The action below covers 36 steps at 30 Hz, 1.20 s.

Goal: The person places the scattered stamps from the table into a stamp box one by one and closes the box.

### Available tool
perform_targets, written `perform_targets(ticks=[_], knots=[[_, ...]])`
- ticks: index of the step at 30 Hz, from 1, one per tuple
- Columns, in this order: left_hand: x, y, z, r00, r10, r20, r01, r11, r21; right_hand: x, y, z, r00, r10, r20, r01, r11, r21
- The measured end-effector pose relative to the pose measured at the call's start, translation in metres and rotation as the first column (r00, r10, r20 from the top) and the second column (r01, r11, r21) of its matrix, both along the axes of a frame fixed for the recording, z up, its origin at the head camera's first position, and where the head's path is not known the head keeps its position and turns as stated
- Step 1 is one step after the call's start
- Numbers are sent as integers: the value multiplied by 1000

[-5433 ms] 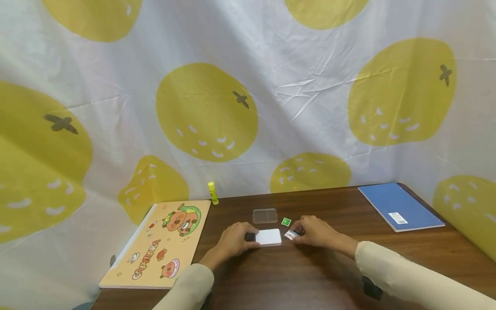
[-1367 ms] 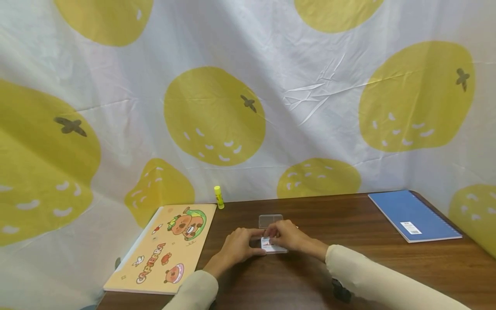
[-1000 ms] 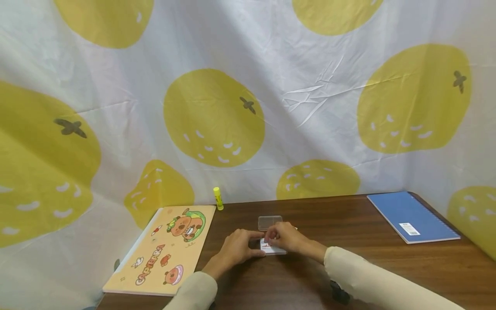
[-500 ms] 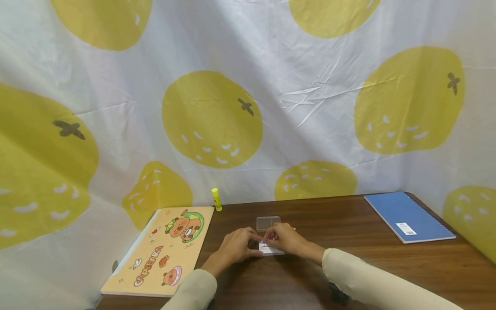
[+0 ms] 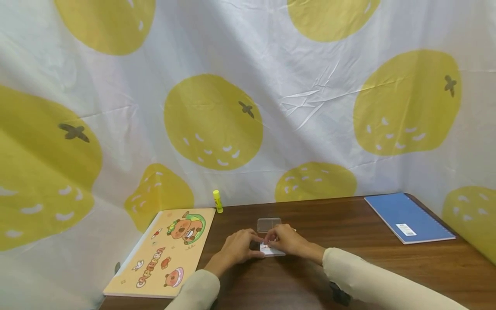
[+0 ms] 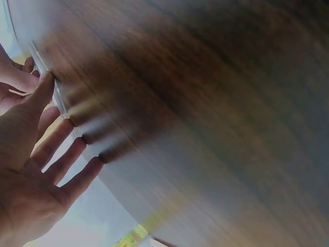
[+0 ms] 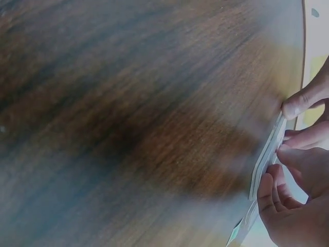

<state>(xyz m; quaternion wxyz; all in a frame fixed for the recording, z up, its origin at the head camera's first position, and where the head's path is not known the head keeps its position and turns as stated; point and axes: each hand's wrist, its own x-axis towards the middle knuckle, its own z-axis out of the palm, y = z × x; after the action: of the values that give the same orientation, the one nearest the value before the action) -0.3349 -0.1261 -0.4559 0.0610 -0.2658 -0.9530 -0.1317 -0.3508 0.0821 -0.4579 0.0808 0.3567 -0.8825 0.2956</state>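
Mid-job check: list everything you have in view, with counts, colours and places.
flat case: 1, white, red print on top, between the hands
clear tray: 1, transparent, behind the case
green piece: 1, green, right wrist view's bottom edge
glue-stick-like tube: 1, yellow, table's back edge
cartoon board: 1, tan, table's left
notebook: 1, blue, white label, table's right
table: 1, brown, beneath
backdrop: 1, white with yellow fruit, behind
sleeves: 2, cream, both arms
left grip: 1, bare hand, at case's left
right grip: 1, bare hand, over case
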Motion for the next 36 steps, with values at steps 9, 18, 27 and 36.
perform_targets(ticks=[9, 18, 27, 36], knots=[[-2, 2, 0, 1000, 0, -2, 0, 1000, -14, -1, 4, 2, 999, -10, 47, 10, 1000, 11], [-1, 1, 2, 1000, 8, -8, -8, 1000, -13, -3, 8, 4, 998, 28, 52, -30, 999, 30], [-1, 1, 3, 1000, 9, -15, -10, 1000, -16, -3, 7, 3, 999, 22, 36, -23, 999, 38], [0, 1, 3, 1000, 10, -14, -10, 1000, -13, -4, 14, 8, 998, 17, 60, -16, 1000, -20]])
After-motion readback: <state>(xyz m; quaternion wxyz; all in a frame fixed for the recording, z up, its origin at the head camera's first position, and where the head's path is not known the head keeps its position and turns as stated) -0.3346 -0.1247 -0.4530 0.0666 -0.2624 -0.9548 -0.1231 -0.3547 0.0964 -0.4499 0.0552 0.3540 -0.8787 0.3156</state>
